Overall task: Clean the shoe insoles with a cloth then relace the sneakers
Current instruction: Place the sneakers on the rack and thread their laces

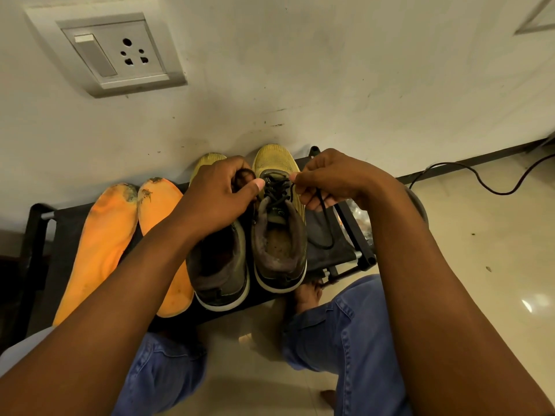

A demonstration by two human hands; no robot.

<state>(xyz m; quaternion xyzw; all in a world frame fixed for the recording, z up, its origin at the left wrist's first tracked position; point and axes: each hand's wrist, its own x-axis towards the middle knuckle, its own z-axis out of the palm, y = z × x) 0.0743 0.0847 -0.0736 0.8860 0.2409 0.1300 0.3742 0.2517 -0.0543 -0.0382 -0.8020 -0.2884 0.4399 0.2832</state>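
Two yellow sneakers stand side by side on a low black rack (45,235), toes to the wall. The right sneaker (279,235) has a black lace (277,190) partly threaded through its eyelets. My left hand (216,196) pinches one end of that lace above the left sneaker (222,271). My right hand (333,181) pinches the other end, and its loose tail (326,226) hangs down onto the rack. Two orange insoles (102,244) lie flat to the left of the shoes, with dark stains at their toe ends.
A white wall with a switch and socket plate (117,55) rises right behind the rack. A black cable (480,181) runs over the shiny tiled floor at the right. My knees in blue jeans (339,334) and a bare foot sit just before the rack.
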